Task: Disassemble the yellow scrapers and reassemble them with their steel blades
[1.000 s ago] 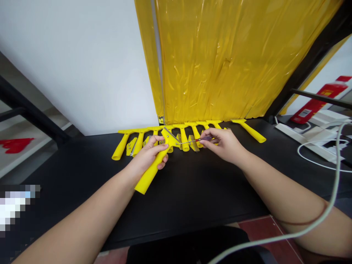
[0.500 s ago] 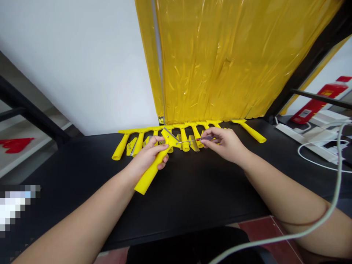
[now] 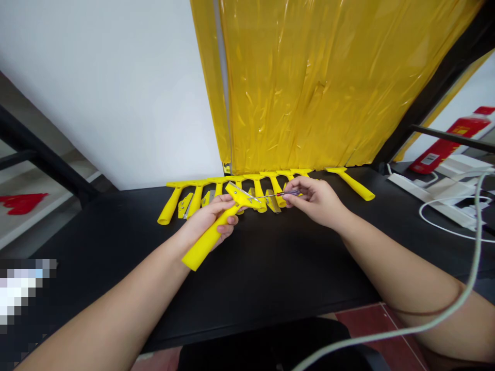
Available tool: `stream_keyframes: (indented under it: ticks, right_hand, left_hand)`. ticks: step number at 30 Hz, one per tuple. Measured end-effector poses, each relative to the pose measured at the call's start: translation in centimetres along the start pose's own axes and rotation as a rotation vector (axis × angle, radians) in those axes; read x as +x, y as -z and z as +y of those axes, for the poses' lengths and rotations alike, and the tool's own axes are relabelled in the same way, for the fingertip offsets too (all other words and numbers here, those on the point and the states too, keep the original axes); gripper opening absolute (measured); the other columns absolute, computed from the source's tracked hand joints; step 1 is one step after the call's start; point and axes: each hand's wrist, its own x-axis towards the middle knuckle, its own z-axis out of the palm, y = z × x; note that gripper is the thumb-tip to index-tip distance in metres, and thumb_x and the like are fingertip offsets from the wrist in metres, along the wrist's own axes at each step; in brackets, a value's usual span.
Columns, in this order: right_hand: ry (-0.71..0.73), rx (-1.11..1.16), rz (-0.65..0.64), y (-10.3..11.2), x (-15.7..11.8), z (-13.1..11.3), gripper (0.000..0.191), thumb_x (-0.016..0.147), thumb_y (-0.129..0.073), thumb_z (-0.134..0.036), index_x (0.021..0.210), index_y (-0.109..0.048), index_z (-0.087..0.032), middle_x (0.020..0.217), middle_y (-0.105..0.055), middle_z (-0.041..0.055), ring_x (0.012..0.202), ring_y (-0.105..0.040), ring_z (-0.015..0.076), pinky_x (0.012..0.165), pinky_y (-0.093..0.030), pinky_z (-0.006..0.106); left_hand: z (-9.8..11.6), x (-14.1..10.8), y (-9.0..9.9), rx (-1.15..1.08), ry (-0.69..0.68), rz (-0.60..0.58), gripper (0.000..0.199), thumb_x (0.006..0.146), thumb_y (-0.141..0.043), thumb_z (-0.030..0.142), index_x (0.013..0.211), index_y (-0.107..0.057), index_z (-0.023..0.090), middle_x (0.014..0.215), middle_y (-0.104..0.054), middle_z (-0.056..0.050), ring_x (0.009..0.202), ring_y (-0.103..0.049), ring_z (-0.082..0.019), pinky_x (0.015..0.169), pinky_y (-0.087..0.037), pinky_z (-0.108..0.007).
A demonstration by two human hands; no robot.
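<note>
A yellow scraper (image 3: 207, 238) with a wide head and a tube-like handle lies in my left hand (image 3: 216, 219), whose fingers wrap round it near the head. My right hand (image 3: 315, 201) pinches the dark handle of a thin screwdriver (image 3: 288, 194). The metal shaft points left and its tip is at the scraper's head, by a screw; exact contact is too small to tell. Behind both hands, several yellow scraper handles (image 3: 169, 207) stand in a row along the back of the black table (image 3: 278, 278), with small yellow blade holders (image 3: 185, 206) among them.
A yellow plastic sheet (image 3: 294, 87) and a white panel (image 3: 127, 93) rise behind the table. At the right are a red bottle (image 3: 448, 139), white power strips (image 3: 429, 200) and a pale cable (image 3: 474, 257) crossing over my right forearm. Another yellow handle (image 3: 356, 185) lies at the back right.
The scraper in my left hand has turned slightly, its handle end shifting left and its head lying flatter. My left fingers have shifted on it. My right hand has barely moved.
</note>
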Motion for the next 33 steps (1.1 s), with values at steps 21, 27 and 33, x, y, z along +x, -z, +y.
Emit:
stream_keyframes:
  ticks: [21,27,33]
  right_hand:
    - [-0.078,0.288,-0.006,-0.5,0.4,0.1,0.039,0.080,-0.088,-0.047,0.093,-0.065,-0.019,0.079,-0.071,0.0016,0.068,-0.073,0.0164,0.070,-0.066,0.034]
    - [-0.089,0.314,-0.012,-0.4,0.5,0.2,0.037,0.079,-0.088,-0.044,0.093,-0.065,-0.019,0.077,-0.071,0.0010,0.068,-0.073,0.0161,0.069,-0.066,0.033]
    - [-0.123,0.317,-0.018,-0.2,0.5,0.2,0.038,0.078,-0.089,-0.046,0.091,-0.064,-0.019,0.074,-0.071,0.0002,0.065,-0.072,0.0158,0.068,-0.066,0.033]
  left_hand:
    - [0.6,-1.6,-0.8,-0.148,0.018,-0.024,0.015,0.100,-0.050,0.009,0.109,-0.047,0.020,0.105,-0.064,-0.015,0.049,-0.053,-0.004,0.032,-0.034,-0.006]
    - [0.7,-1.6,-0.7,-0.160,0.015,-0.025,0.015,0.100,-0.051,0.010,0.110,-0.049,0.019,0.106,-0.065,-0.016,0.049,-0.054,-0.004,0.032,-0.034,-0.006]
    - [0.9,-1.4,-0.6,-0.173,0.006,-0.036,0.017,0.098,-0.053,0.009,0.113,-0.052,0.019,0.107,-0.065,-0.015,0.049,-0.053,-0.003,0.032,-0.036,-0.006]
